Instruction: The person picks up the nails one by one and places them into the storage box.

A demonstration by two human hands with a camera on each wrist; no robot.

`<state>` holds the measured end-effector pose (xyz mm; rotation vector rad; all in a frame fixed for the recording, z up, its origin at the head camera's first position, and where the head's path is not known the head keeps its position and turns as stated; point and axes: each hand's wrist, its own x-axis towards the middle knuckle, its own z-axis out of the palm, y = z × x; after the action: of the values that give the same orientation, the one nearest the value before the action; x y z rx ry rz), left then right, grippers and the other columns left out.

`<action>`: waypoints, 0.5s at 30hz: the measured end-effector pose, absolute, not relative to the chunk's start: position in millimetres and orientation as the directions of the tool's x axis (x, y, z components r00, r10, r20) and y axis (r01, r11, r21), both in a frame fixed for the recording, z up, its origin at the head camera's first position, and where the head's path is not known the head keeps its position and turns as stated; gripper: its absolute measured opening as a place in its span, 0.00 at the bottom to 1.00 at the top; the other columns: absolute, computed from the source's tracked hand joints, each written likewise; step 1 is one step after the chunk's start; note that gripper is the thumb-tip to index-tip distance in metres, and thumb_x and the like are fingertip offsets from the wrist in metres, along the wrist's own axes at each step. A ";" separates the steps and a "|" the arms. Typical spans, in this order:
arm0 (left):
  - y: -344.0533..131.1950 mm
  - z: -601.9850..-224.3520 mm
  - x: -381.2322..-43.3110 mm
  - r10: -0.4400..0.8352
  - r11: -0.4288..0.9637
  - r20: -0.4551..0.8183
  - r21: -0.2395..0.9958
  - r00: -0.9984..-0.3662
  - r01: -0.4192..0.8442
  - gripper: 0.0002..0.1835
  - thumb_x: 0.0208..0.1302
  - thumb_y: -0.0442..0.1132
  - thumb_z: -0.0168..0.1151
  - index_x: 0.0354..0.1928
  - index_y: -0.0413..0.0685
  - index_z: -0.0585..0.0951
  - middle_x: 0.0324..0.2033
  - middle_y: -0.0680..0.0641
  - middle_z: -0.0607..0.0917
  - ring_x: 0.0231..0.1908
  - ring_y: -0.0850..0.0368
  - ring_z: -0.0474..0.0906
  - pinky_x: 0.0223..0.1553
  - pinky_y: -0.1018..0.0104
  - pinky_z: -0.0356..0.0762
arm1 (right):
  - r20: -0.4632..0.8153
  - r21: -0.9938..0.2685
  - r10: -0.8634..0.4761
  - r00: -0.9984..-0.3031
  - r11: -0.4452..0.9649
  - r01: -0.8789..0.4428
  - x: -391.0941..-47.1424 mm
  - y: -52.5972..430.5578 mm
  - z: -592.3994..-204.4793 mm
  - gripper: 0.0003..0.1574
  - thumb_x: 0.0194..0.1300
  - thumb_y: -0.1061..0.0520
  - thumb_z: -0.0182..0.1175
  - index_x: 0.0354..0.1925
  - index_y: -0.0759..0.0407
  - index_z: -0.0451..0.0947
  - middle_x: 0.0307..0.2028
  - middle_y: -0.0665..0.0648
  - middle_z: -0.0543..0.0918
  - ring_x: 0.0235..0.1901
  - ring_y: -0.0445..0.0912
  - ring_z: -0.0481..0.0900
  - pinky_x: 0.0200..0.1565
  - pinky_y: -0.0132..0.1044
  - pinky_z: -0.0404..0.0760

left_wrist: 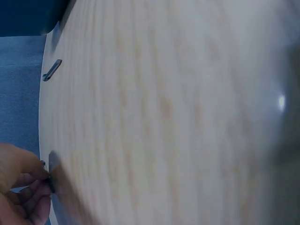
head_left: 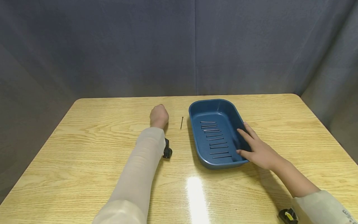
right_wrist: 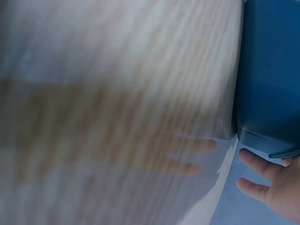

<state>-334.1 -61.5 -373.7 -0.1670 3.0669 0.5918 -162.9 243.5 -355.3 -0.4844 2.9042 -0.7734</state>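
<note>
My left hand is low over the far part of the table, its back to the head camera. In the left wrist view its thumb and fingertips pinch a small dark nail, mostly hidden by the fingers. Another nail lies on the wood between this hand and a blue plastic basin. Several nails lie in a rough column on the basin's floor. My right hand is at the basin's right rim, fingers spread and fairly straight; whether they press on it I cannot tell.
The wooden table ends at a dark grey curtain behind, with more curtain at both sides. Black wrist cameras sit under the left sleeve and right sleeve. A bright reflection shows on the wood in front of the basin.
</note>
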 end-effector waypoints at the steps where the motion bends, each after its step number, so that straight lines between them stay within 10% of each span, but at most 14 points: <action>1: -61.6 -373.1 -334.1 -0.097 0.926 -0.043 0.363 -0.994 -0.106 0.11 0.60 0.30 0.44 0.40 0.36 0.75 0.36 0.40 0.78 0.37 0.48 0.76 0.33 0.60 0.75 | -0.012 -0.499 -0.327 -0.945 0.821 -0.277 -163.0 243.5 -355.3 0.43 0.59 0.48 0.51 0.65 0.61 0.43 0.65 0.59 0.32 0.58 0.66 0.46 0.47 0.62 0.56; 15: -60.8 -366.0 -329.0 0.068 0.934 -0.117 0.357 -0.991 0.022 0.09 0.56 0.39 0.54 0.22 0.43 0.76 0.24 0.48 0.76 0.23 0.55 0.69 0.22 0.67 0.66 | -0.008 -0.497 -0.323 -0.946 0.822 -0.277 -161.9 243.4 -356.7 0.44 0.59 0.48 0.52 0.64 0.62 0.44 0.65 0.59 0.33 0.58 0.67 0.48 0.46 0.62 0.59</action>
<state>-329.0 -60.8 -366.0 0.0691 2.9631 0.5445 -161.9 243.4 -356.7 -0.4805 2.9107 -0.7729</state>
